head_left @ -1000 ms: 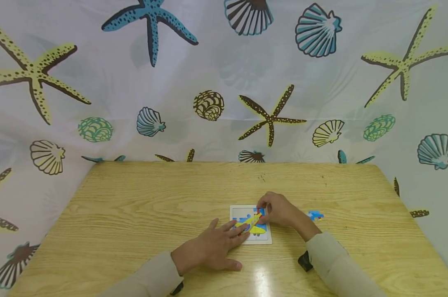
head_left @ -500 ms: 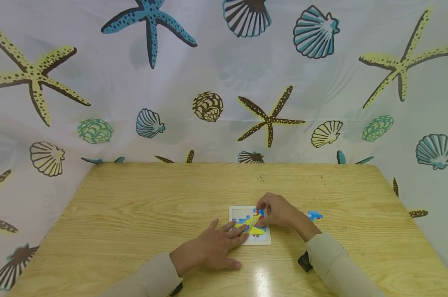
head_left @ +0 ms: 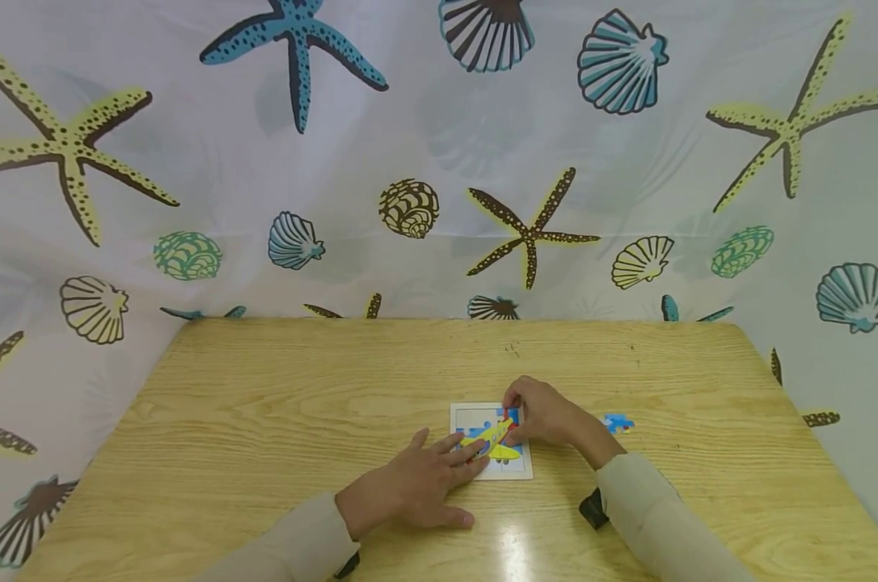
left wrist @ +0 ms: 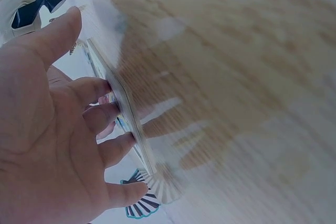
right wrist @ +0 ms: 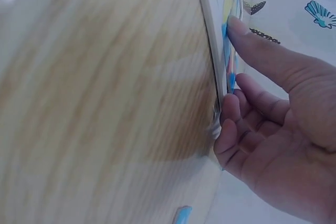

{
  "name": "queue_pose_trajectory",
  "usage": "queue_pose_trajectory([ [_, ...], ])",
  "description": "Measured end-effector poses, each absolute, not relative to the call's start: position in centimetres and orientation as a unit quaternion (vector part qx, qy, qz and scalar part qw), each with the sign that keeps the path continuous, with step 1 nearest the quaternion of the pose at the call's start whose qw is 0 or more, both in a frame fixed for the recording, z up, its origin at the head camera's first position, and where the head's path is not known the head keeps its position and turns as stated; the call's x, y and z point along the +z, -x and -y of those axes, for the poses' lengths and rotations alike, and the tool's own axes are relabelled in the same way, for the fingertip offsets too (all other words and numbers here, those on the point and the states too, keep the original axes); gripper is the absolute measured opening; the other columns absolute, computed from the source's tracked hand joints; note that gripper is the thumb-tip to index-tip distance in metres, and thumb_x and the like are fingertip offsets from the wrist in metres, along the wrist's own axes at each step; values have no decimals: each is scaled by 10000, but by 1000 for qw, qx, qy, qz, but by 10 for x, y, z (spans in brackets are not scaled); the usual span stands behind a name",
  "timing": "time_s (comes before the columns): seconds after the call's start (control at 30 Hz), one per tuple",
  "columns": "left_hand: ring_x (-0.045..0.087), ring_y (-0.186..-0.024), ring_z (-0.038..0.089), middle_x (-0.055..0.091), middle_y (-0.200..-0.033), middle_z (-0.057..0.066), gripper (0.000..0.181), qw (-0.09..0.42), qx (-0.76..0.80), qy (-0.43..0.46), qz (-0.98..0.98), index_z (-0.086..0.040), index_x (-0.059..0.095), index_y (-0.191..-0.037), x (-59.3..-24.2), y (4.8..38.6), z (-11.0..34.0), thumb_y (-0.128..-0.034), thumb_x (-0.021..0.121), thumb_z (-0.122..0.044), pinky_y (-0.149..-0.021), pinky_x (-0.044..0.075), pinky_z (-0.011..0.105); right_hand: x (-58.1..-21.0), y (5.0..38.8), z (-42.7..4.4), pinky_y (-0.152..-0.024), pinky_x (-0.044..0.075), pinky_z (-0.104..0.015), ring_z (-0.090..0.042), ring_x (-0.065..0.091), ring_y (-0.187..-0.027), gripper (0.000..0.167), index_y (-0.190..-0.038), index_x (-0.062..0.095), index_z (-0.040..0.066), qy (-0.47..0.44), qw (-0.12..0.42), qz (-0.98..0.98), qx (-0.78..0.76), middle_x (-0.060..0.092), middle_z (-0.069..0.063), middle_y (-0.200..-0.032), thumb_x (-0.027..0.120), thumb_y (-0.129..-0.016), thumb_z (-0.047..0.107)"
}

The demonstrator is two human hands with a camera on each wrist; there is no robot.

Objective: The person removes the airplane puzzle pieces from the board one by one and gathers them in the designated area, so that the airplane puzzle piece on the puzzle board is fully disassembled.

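On the table lies a square jigsaw puzzle board [head_left: 529, 470] with a white border, partly filled with a yellow airplane on blue. My left hand [head_left: 428, 481] comes from the lower left, its outstretched fingers resting on the board's left part. In the left wrist view those fingers [left wrist: 116, 151] reach the board's edge, spread apart. At the upper right corner my right hand [head_left: 548, 411] pinches a puzzle piece [head_left: 506, 414], showing red, between thumb and curled fingers. The right wrist view has the thumb [right wrist: 247, 32] against the puzzle's face; the fingers hide much of the piece.
Several loose blue puzzle pieces [head_left: 617, 423] lie on the wooden table [head_left: 279, 388], right of the board and beyond my right forearm. A curtain [head_left: 424, 121] printed with shells and starfish hangs behind the table and along its sides.
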State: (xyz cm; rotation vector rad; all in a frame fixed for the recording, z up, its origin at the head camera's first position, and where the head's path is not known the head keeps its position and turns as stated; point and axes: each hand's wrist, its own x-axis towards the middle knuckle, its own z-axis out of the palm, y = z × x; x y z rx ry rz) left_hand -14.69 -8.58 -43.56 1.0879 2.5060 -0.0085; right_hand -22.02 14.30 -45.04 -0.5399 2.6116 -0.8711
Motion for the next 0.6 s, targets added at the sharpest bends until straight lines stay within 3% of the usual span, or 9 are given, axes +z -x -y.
queue_pose_trajectory([
  [0.33, 202, -1470, 226, 142, -1598, -99, 751, 194, -27, -390, -900, -297, 230, -1512, -436, 148, 85, -888, 431, -663, -1114, 225, 607, -450, 219, -142, -845, 470, -363, -181, 537, -941, 446, -1065, 594, 84, 175, 166, -918, -315, 572, -44, -1068, 844, -707, 178],
  [0.6, 197, -1471, 228, 141, -1597, -98, 750, 200, -16, -390, -899, -297, 228, -1512, -436, 148, 85, -889, 439, -656, -1116, 215, 610, -452, 219, -147, -634, 435, -259, -131, 488, -713, 362, -1054, 600, 55, 196, 157, -907, -337, 571, -72, -989, 799, -757, 115],
])
